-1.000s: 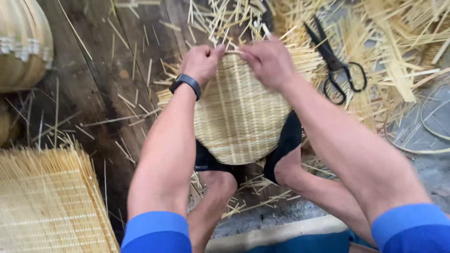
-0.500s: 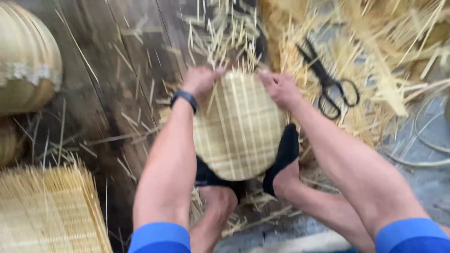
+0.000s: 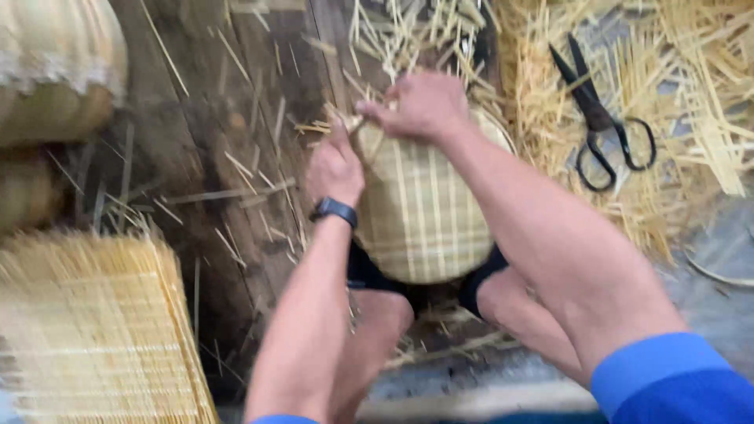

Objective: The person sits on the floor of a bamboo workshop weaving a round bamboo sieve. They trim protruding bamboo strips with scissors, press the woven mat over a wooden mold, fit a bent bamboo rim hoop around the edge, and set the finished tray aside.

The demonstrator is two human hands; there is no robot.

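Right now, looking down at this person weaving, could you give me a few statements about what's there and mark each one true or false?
1. Both hands are on the round woven basket piece. True: the left hand and right hand grip its upper edge.
2. The scissors are in the right hand. False: they lie on the straw to the right, untouched.
3. A dark watch sits on the left wrist. True.
4. The flat woven mat rests on the person's knees. False: it lies at lower left, apart from the person.
5. The sleeves are red. False: they are blue.
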